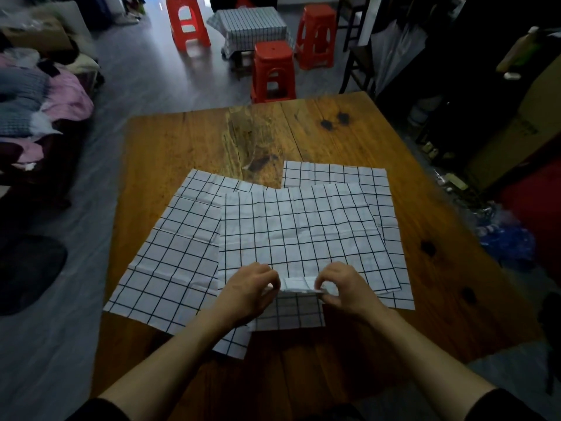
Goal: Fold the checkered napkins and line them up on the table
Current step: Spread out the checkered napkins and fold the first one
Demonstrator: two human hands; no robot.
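Observation:
Three white napkins with a black grid lie unfolded and overlapping on the wooden table [188, 141]. The top napkin [297, 226] is in the middle, over the left napkin [176, 247] and the right napkin [379, 189]. My left hand [249, 293] and my right hand [343, 290] are close together at the top napkin's near edge. Each pinches that edge, which is lifted and bunched between them. A flap of the cloth hangs below the hands.
Three red plastic stools [273, 71] and a small table under a checkered cloth [252, 25] stand on the floor beyond the table. A pile of clothes [36, 95] sits at the left. Boxes and dark clutter [501, 132] line the right side.

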